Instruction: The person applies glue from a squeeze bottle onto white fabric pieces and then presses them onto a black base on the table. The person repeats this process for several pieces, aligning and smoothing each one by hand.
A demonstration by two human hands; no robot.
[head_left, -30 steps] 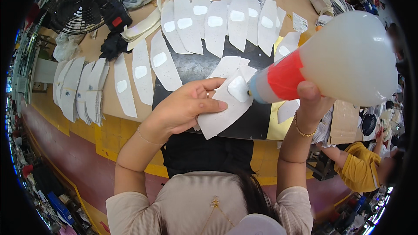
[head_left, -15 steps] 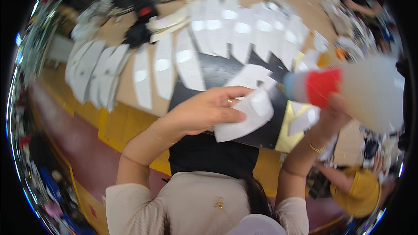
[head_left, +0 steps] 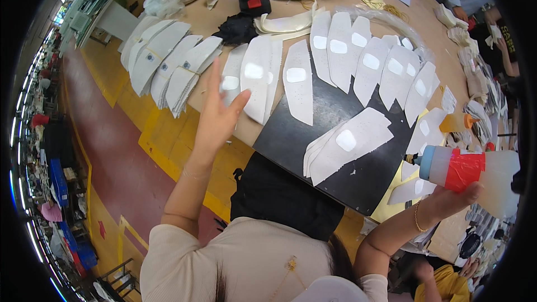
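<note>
Translucent red-banded plastic bottle (head_left: 465,172) is gripped by right hand (head_left: 450,204), left hand (head_left: 219,120) spread; pale elongated pieces (head_left: 407,192) could be stained by squeezing.

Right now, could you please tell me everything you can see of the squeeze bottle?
The squeeze bottle looks like cloudy, translucent plastic, widening toward its base, with a red band, blue collar and dark nozzle. It is tipped nearly level to the right of the black board, nozzle pointing left, in the grip of the right hand.
</note>
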